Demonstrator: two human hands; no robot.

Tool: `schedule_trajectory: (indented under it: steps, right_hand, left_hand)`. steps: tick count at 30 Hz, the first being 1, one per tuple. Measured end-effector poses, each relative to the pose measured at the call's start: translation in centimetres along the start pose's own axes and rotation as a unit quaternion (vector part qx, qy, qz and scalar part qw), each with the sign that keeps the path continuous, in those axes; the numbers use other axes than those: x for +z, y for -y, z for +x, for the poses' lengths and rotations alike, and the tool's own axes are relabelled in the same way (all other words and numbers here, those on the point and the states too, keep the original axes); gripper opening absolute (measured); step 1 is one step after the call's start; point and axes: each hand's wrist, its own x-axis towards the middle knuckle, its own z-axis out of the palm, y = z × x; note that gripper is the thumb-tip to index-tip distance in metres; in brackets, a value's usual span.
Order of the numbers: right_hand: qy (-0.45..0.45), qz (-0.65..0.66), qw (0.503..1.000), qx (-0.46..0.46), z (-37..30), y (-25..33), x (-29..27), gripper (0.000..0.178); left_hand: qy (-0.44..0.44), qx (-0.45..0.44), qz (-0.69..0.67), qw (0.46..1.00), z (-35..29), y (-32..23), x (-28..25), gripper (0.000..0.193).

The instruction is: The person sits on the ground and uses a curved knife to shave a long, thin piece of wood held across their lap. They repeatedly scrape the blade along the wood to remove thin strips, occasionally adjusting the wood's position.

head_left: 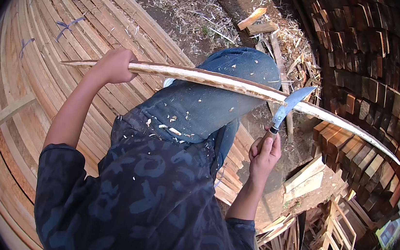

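Across my thighs lies a long wooden strip point(214, 79), pale on its shaved face and brown along its edge, with both ends tapering. My left hand point(116, 66) is closed around it toward its left end. In my right hand point(265, 151) I grip the handle of a knife point(289, 105), its broad blade pointing up and away. The blade crosses the strip to the right of my knee and appears to touch it. Small wood shavings point(175, 131) are scattered on my dark trousers point(182, 106).
Long wooden slats point(36, 59), some tied in bundles, spread beneath me and to the left. Stacked wood blocks point(360, 88) form a wall at the right. Shavings point(182, 13) and offcuts point(252, 19) litter the ground ahead. A wooden lattice frame point(336, 244) stands at the lower right.
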Motion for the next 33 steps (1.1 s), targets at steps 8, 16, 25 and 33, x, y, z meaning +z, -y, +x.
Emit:
schedule_trajectory:
  steps: [8,16,25,33]
  right_hand:
    - [0.228,0.526,0.806,0.147,0.2,-0.5,-0.7,0.045]
    - [-0.051,-0.077,0.994,-0.066,0.7,0.4,0.2,0.03]
    - [0.021,0.003,0.999,0.031,-0.1,1.9,1.2,0.03]
    - [0.003,0.014,1.0,0.013,-0.1,0.8,1.2,0.033]
  left_hand:
    - [-0.001,-0.006,-0.011,1.0,-0.1,-0.6,0.2,0.017]
    - [-0.018,0.007,-0.022,1.0,0.1,-0.6,0.3,0.015]
    - [0.009,-0.018,-0.001,1.0,0.0,-1.2,0.0,0.018]
    - [0.016,-0.013,-0.003,1.0,-0.3,-1.5,-0.8,0.019]
